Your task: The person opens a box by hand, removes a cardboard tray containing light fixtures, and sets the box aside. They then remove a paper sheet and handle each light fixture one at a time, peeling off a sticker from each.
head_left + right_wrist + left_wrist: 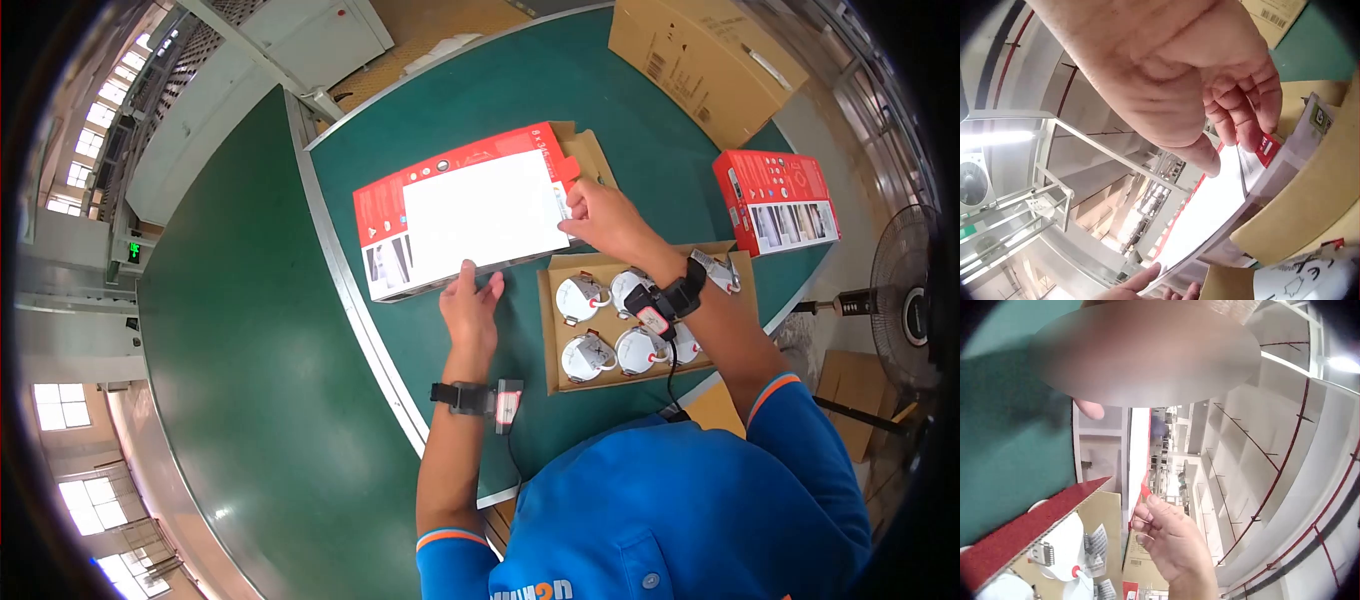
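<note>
A red and white box (450, 165) lies on the green table with a blank white sheet (480, 210) over its top. My left hand (470, 315) rests relaxed fingers against the box's near long edge. At the box's right end, my right hand (610, 220) pinches a small red flap (568, 170). The flap's red tip (1145, 490) shows by the thumb in the left wrist view. In the right wrist view, the right hand's curled fingers (1247, 134) are beside the sheet's edge. Cardboard flaps (590, 150) stand out at that end.
Below my right forearm, a cardboard tray (550, 340) holds several white round fixtures (585, 357). Another red box (775, 200) stands at the right, with a large brown carton (690, 65) behind it. A fan (905, 310) stands beyond the table's right edge.
</note>
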